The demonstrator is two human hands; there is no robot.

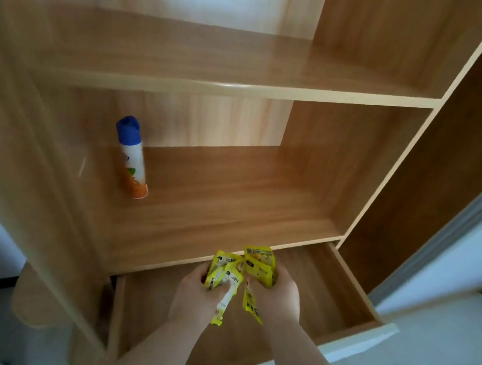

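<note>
Both hands bunch yellow snack packets over the open drawer [342, 294]: left hand [197, 291] grips several packets [224, 276], right hand [277, 294] pinches others [260, 266], gathering them together.

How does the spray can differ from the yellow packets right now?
The spray can stands on its base on the lower shelf, untouched; the packets are gripped in the left hand and right hand over the open drawer. The spray can is one tall, round thing, white and orange with a blue cap; the packets are several flat, crumpled yellow ones. Both bear printed labels.
</note>
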